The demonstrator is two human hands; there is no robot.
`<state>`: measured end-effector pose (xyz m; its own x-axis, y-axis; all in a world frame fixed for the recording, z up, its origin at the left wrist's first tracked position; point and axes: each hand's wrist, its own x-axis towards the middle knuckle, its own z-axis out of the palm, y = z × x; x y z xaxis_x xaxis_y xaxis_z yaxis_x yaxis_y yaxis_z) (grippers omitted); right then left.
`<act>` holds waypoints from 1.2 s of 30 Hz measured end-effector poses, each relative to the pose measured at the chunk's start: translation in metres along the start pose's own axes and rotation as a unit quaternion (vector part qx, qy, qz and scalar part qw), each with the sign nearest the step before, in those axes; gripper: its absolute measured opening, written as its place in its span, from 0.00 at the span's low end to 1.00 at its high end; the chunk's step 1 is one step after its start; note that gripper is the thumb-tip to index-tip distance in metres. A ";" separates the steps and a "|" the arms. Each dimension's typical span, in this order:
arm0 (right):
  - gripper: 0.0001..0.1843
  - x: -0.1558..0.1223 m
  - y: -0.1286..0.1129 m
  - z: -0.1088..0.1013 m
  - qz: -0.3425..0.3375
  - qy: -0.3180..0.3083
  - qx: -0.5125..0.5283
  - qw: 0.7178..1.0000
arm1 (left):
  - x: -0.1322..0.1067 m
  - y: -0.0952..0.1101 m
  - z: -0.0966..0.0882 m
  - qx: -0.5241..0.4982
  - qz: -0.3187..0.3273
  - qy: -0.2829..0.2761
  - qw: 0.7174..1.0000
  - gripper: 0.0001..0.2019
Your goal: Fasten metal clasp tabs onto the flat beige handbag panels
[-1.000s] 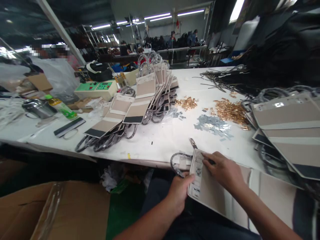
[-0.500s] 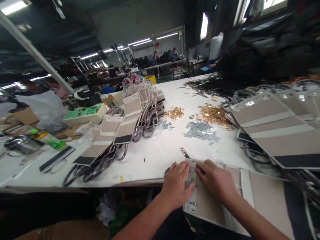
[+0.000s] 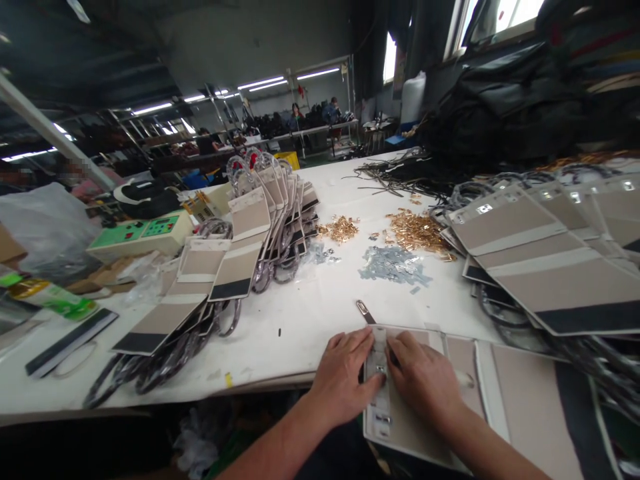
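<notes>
A beige fabric panel [image 3: 410,413] with pale seams and a dark end band lies at the table's front edge, partly overhanging it. Flat on its left border rests my left hand [image 3: 345,373], fingers stretched out and thumb spread apart. A clear strip [image 3: 381,400] with small metal fittings runs down that border, partly under my left hand. My right hand [image 3: 425,377] is closed on the panel just right of the strip, curled round something dark that I cannot make out. A dark strap end with a metal fitting [image 3: 364,309] sticks out beyond the panel's top corner.
Similar panels with wrapped handles are stacked left [image 3: 240,253] and right [image 3: 545,260] on the white table [image 3: 300,320]. Behind my hands lie flat grey metal pieces [image 3: 393,265] and gold-coloured fittings [image 3: 417,230]. A green-topped control box [image 3: 140,233] stands at the left.
The view has shifted slightly, so the left-hand stack sits further left. Both hands stay on the panel's left border; my right hand has moved slightly lower against the strip.
</notes>
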<state>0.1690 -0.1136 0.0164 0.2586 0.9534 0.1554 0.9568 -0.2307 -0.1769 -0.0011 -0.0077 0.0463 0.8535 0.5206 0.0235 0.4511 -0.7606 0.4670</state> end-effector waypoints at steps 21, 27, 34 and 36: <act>0.12 0.014 -0.014 -0.030 -0.064 -0.046 -0.068 0.995 | -0.003 -0.004 0.001 0.023 0.035 0.011 0.999 0.33; 0.14 0.047 0.040 -0.039 0.006 -0.038 0.040 0.998 | -0.009 -0.012 0.010 0.011 0.032 0.034 0.999 0.37; 0.21 0.114 0.127 -0.028 0.111 -0.083 0.013 0.990 | -0.010 -0.015 0.018 -0.038 0.021 0.063 0.997 0.37; 0.19 0.122 0.136 -0.022 0.118 -0.100 0.012 0.988 | -0.010 -0.016 0.020 -0.052 0.017 0.065 0.996 0.38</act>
<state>0.3338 -0.0335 0.0324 0.4412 0.8931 -0.0877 0.8685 -0.4495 -0.2090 -0.0119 -0.0088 0.0208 0.8243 0.5455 0.1519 0.3863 -0.7378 0.5535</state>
